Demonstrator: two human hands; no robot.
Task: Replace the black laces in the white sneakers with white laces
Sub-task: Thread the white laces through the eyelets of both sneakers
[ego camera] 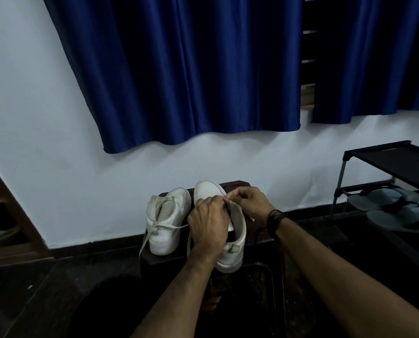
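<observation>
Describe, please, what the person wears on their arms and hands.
Both forearms are bare, with no sleeves in view. The right wrist carries a dark band, seemingly several black cords or straps stacked together. The left hand and right hand wear no gloves; no rings are visible.

The two white sneakers [167, 220] [230, 230] are showing smooth, matt leather-like uppers, scuffed grey at the heels, with flat woven white laces [165, 226]. They are sitting on a dark, polished wooden stool [159, 258]. The blue curtain [179, 69] is looking like satiny cloth with a soft sheen. The shoe rack [386, 162] is showing matt black fabric shelves on metal tubes, and the wall [45, 118] is looking matt-painted.
</observation>
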